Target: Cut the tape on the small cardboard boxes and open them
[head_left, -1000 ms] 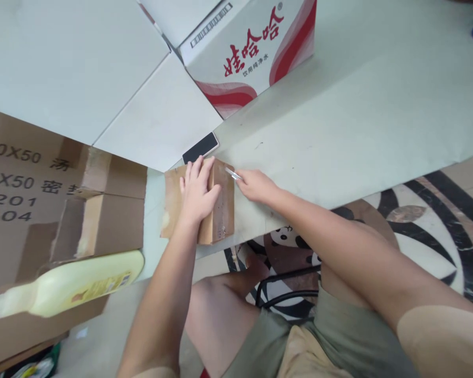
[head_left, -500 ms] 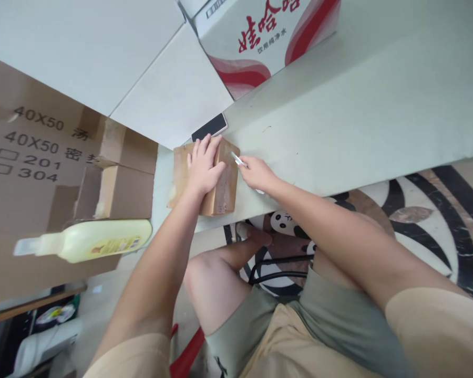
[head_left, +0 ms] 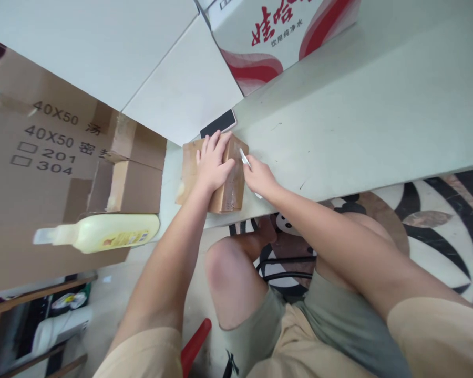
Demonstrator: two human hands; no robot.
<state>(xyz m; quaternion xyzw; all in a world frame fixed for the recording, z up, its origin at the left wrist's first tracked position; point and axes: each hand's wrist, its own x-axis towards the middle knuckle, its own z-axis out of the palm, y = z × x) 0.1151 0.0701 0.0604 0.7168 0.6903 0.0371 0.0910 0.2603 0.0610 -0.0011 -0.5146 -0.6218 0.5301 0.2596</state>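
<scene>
A small brown cardboard box with clear tape on it stands on the pale table. My left hand lies on top of it, fingers stretched out and the thumb apart, pressing on the cardboard. Closed around a slim white utility knife, my right hand is just right of the box. The knife's tip is at the box's taped right face; I cannot tell whether it cuts in. Most of the handle is hidden in my fist. Right behind the box rests a dark-faced phone.
White boxes and a red-and-white printed carton stand behind. At left is a large brown carton, with a pale yellow pump bottle in front of it. My knees are below the table's front edge.
The whole view has shifted slightly, so things appear further right. The knife appears tilted more steeply against the box's right face. My left hand stays on the box.
</scene>
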